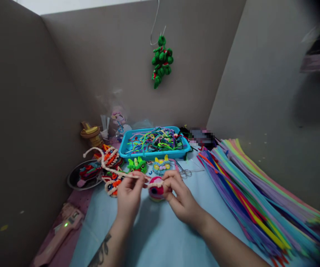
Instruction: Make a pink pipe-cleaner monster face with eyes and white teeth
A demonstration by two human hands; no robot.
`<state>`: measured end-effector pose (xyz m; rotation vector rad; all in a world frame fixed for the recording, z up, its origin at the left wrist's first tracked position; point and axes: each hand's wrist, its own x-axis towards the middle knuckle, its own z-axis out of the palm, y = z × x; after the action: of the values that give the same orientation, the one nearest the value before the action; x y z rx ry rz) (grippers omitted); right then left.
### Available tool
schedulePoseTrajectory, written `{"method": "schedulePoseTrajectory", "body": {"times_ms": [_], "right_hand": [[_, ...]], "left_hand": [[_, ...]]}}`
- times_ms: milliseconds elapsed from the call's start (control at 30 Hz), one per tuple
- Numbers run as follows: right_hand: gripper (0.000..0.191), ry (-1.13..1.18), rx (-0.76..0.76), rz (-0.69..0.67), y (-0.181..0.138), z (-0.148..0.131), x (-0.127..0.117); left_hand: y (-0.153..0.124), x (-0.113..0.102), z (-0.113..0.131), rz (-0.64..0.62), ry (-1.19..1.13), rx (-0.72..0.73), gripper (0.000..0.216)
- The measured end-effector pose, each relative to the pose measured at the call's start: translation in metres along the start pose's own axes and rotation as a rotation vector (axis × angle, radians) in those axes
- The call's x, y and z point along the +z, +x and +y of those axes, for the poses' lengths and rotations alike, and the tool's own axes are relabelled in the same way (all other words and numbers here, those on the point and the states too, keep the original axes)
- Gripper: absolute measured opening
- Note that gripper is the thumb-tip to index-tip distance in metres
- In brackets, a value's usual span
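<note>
My left hand (129, 194) pinches a cream-white pipe cleaner (104, 163) that curves up and away to the left. My right hand (178, 194) grips a pink fuzzy ball-like figure (156, 190) with a dark eye; the white pipe cleaner's near end lies across its top. Both hands hover just above the light blue table cover (160, 237). Fingers of both hands are closed.
A blue tray (126, 146) of mixed pipe cleaner scraps sits behind. Small finished figures: green (137, 164), blue-yellow (161, 165), orange-white (111, 156). Scissors (185, 171), a metal bowl (73, 180), a pink glue gun (62, 228), long coloured pipe cleaners (254, 193) at right, a green figure (162, 61) hanging.
</note>
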<state>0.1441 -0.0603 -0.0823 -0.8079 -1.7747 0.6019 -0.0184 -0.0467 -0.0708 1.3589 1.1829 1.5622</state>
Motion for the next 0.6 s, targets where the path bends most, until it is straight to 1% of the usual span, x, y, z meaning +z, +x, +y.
{"method": "schedulePoseTrajectory", "body": {"times_ms": [33,67,200,300,367,433,600], "right_hand": [[0.011,0.036,0.025,0.009,0.000,0.000,0.001],[0.011,0.082,0.059,0.034,0.000,0.000,0.002],[0.012,0.317,0.207,0.191,0.001,0.006,0.010],[0.012,0.362,0.295,0.267,0.000,0.009,0.012],[0.008,0.337,0.318,0.271,0.000,0.010,0.011],[0.005,0.304,0.308,0.239,0.000,0.009,0.010],[0.008,0.263,0.303,0.172,0.000,0.008,0.007]], "left_hand": [[0.003,-0.004,0.002,0.046,0.029,0.019,0.014],[0.006,-0.007,0.004,0.061,0.062,0.049,0.013],[0.009,-0.009,0.006,-0.031,0.180,0.197,0.011],[0.007,-0.006,0.003,-0.104,0.211,0.310,0.012],[0.005,-0.005,0.001,-0.169,0.235,0.367,0.012],[0.005,-0.005,0.000,-0.225,0.251,0.411,0.011],[0.004,-0.005,0.002,-0.293,0.280,0.454,0.012]]}}
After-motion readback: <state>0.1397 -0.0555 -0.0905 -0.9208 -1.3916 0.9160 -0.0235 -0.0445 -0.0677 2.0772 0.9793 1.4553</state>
